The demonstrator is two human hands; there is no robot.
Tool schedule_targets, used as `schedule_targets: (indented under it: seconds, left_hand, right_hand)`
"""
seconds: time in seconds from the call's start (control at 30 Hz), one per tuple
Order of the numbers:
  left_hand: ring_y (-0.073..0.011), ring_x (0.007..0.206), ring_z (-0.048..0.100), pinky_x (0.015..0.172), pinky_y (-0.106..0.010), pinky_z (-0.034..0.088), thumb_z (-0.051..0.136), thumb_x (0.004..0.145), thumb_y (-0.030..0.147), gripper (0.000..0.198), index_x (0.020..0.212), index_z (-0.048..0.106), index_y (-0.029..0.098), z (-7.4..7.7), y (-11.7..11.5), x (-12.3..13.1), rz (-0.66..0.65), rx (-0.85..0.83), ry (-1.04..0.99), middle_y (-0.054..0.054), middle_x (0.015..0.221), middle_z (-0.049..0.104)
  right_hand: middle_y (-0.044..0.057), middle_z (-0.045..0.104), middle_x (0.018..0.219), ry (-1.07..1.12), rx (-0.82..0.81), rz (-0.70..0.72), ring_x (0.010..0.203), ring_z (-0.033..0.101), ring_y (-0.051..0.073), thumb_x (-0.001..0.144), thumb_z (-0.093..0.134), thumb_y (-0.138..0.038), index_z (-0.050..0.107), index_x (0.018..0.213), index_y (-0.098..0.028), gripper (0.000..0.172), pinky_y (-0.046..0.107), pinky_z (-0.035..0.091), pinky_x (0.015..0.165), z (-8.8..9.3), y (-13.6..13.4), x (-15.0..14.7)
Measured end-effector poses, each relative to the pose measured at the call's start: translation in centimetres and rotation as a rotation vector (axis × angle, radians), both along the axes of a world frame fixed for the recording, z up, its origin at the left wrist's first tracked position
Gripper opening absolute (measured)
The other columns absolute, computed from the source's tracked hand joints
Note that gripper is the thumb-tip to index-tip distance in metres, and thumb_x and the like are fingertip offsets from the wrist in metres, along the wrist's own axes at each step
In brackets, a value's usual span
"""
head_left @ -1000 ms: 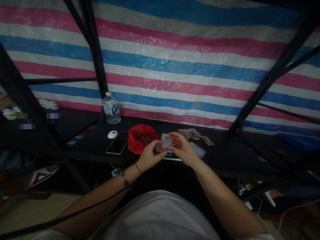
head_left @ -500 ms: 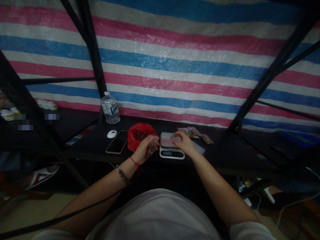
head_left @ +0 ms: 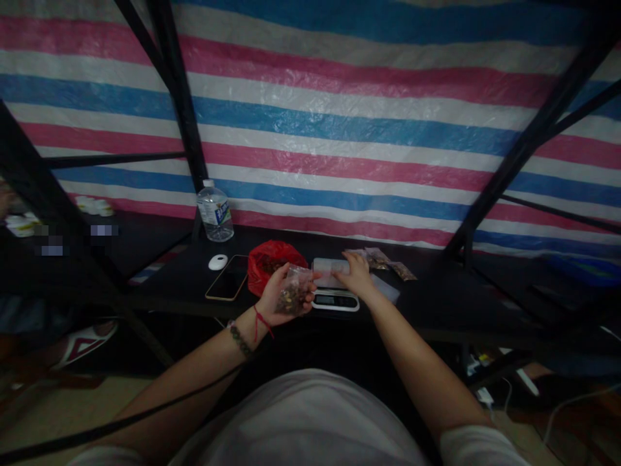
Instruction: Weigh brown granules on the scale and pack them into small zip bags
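My left hand (head_left: 279, 296) is closed around a small clear bag (head_left: 295, 292) filled with brown bits, held just left of a white kitchen scale (head_left: 336, 300). On the scale's platform stands a small clear plastic cup (head_left: 330, 268), and the fingers of my right hand (head_left: 356, 275) are on it. A red plastic bag (head_left: 272, 262) holding more brown bits lies open behind my left hand. Several small filled clear bags (head_left: 383, 261) lie beyond my right hand on the black table (head_left: 436, 301).
A phone (head_left: 228, 277) lies face up left of the red bag, with a white mouse (head_left: 218, 261) and a water bottle (head_left: 215, 211) behind it. Black metal frame bars (head_left: 179, 103) rise at both sides. A striped tarp (head_left: 339, 116) hangs behind.
My hands have separated: the left now holds the filled bag alone, turned palm up. The right has set the clear cup on the scale.
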State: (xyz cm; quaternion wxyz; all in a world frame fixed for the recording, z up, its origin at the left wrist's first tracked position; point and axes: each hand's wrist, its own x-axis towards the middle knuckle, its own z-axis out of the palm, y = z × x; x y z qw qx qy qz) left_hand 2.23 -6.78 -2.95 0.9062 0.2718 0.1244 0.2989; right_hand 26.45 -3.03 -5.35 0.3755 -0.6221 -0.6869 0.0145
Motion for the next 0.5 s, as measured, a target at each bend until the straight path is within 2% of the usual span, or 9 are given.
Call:
schedule_targets:
  seconds: [0.03, 0.1, 0.2, 0.27, 0.33, 0.4, 0.5]
  left_hand:
    - [-0.0156, 0.064, 0.055, 0.057, -0.026, 0.042, 0.046, 0.080, 0.062, 0.064, 0.113, 0.059, 0.009, 0.0, -0.1, 0.1, -0.014, 0.000, 0.007, -0.010, 0.080, 0.063]
    - [-0.0154, 0.063, 0.056, 0.057, -0.026, 0.042, 0.046, 0.082, 0.062, 0.062, 0.110, 0.061, 0.010, 0.0, -0.3, 0.3, -0.042, 0.005, 0.033, -0.010, 0.079, 0.064]
    - [-0.0163, 0.063, 0.060, 0.058, -0.027, 0.045, 0.046, 0.083, 0.062, 0.057, 0.100, 0.063, 0.011, -0.3, -0.6, 0.6, -0.086, 0.034, 0.081, -0.010, 0.078, 0.066]
    - [-0.0176, 0.064, 0.062, 0.059, -0.028, 0.047, 0.045, 0.083, 0.064, 0.056, 0.093, 0.064, 0.011, -0.6, -0.7, 0.8, -0.114, 0.066, 0.098, -0.011, 0.079, 0.067]
    - [-0.0190, 0.065, 0.064, 0.059, -0.029, 0.048, 0.045, 0.082, 0.065, 0.058, 0.093, 0.064, 0.012, -0.7, -0.8, 0.7, -0.137, 0.103, 0.112, -0.012, 0.081, 0.068]
    - [-0.0211, 0.070, 0.067, 0.061, -0.029, 0.050, 0.048, 0.080, 0.066, 0.061, 0.100, 0.064, 0.011, -0.5, -0.8, 0.5, -0.137, 0.150, 0.141, -0.014, 0.086, 0.069]
    - [-0.0224, 0.080, 0.068, 0.067, -0.030, 0.052, 0.064, 0.074, 0.058, 0.056, 0.105, 0.064, 0.011, -0.2, -0.4, 0.2, -0.022, 0.290, 0.262, -0.015, 0.096, 0.070]
  right_hand:
    - [0.013, 0.054, 0.127, 0.048, 0.039, 0.050, 0.123, 0.044, 0.030, 0.071, 0.068, -0.039, 0.059, 0.118, -0.020, 0.051, 0.049, 0.029, 0.106, 0.9, -0.7, -0.3]
    - [0.011, 0.056, 0.123, 0.132, 0.082, 0.243, 0.120, 0.048, 0.026, 0.079, 0.062, -0.038, 0.061, 0.111, -0.022, 0.036, 0.045, 0.034, 0.104, 2.6, -2.3, -1.1]
    - [0.007, 0.055, 0.125, 0.198, 0.030, 0.510, 0.121, 0.049, 0.021, 0.081, 0.062, -0.036, 0.061, 0.109, -0.025, 0.030, 0.040, 0.036, 0.103, 4.5, -5.0, -2.7]
    - [0.006, 0.055, 0.125, 0.192, -0.018, 0.600, 0.120, 0.050, 0.021, 0.081, 0.064, -0.034, 0.065, 0.099, -0.025, 0.020, 0.039, 0.036, 0.103, 4.9, -6.1, -3.5]
    - [0.006, 0.058, 0.120, 0.213, -0.035, 0.631, 0.116, 0.053, 0.020, 0.081, 0.064, -0.032, 0.067, 0.087, -0.023, 0.012, 0.039, 0.038, 0.101, 4.9, -6.5, -3.8]
    - [0.006, 0.062, 0.111, 0.296, -0.015, 0.612, 0.107, 0.057, 0.020, 0.080, 0.064, -0.033, 0.066, 0.081, -0.022, 0.011, 0.037, 0.043, 0.095, 4.9, -6.4, -3.8]
    - [0.005, 0.064, 0.099, 0.417, 0.035, 0.530, 0.097, 0.060, 0.019, 0.079, 0.063, -0.035, 0.064, 0.078, -0.021, 0.014, 0.034, 0.049, 0.084, 5.2, -5.9, -3.2]
